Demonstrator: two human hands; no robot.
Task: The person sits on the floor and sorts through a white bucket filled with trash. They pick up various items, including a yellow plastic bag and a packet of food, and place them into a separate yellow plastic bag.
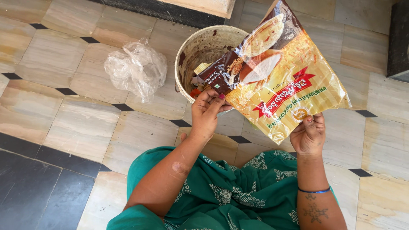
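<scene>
A large yellow and brown plastic food packet (284, 72) is held up between both hands, tilted over a stained white bucket (200, 44). My left hand (207, 111) pinches the packet's left edge near the bucket rim. My right hand (309, 135) grips its lower right edge. The bucket stands on the tiled floor and holds scraps and bits of wrapper; the packet hides its right side.
A crumpled clear plastic bag (136, 68) lies on the floor to the left of the bucket. My green patterned clothing (238, 191) fills the bottom of the view. A dark step edge (162, 10) runs along the top, and a dark block (399, 38) stands at the right.
</scene>
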